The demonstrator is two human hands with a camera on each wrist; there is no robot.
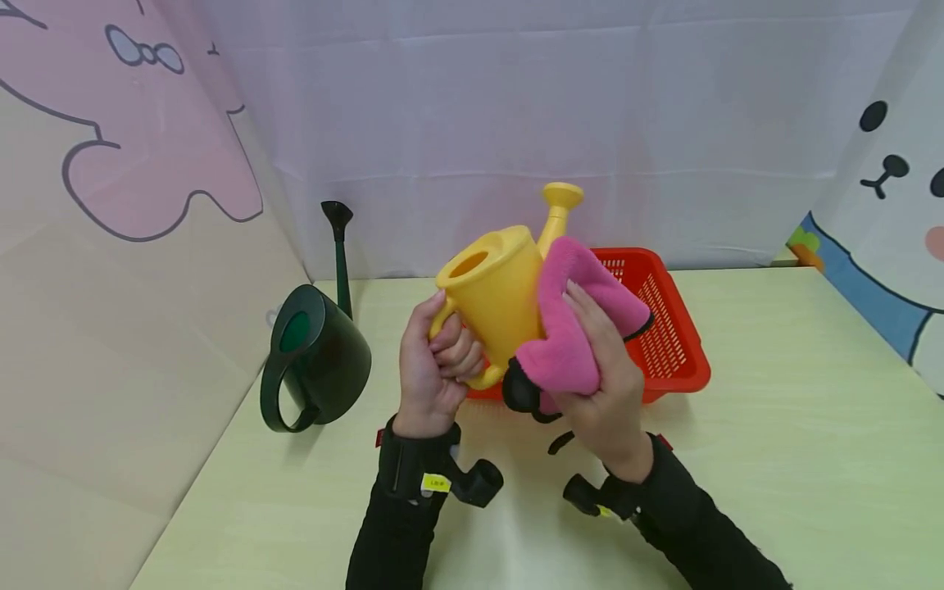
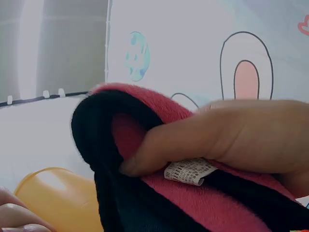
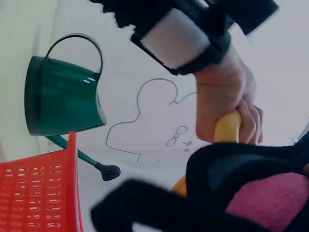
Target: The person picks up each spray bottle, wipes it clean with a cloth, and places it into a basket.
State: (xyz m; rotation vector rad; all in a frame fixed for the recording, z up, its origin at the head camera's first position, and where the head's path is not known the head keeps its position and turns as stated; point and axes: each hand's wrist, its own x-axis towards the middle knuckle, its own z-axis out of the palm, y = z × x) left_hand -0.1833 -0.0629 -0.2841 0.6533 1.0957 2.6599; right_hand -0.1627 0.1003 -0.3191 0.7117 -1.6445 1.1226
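Note:
My left hand grips the handle of a yellow watering can, which is raised and tilted, its spout pointing up to the right. In my right hand is a pink cloth with black trim, bunched against the can's right side. The left wrist view shows the thumb over the cloth near a white printed label. Part of the can's body is hidden behind the cloth. From the right wrist, the left hand is seen around the yellow handle.
Behind the can stands a red perforated basket, partly covered by the hands and cloth. A dark green watering can stands on the pale table at the left. Printed curtains enclose the back and sides.

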